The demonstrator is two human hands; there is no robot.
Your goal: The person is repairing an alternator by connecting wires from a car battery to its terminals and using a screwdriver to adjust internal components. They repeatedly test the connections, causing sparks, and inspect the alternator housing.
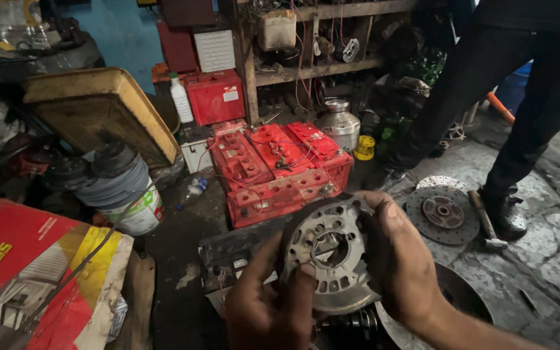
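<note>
Looking down from the head camera, both hands hold a round metal plate [329, 254] with many holes, up in front of the person, above the floor. The left hand [273, 308] grips its lower left edge, fingers [304, 285] clamped on the rim. The right hand [400, 259] wraps the right side, fingers closed on it. Just behind sit red batteries [277, 168]. A round disc [442, 212] and a hammer [484, 220] lie on the stone floor [539, 272], near another person's legs [526, 129].

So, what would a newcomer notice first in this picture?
First, the round metal clutch plate at the bottom centre, held by the left hand and right hand. Behind it stands a cluster of red batteries, and at the right a clutch disc lies on the floor near a person's legs.
</note>
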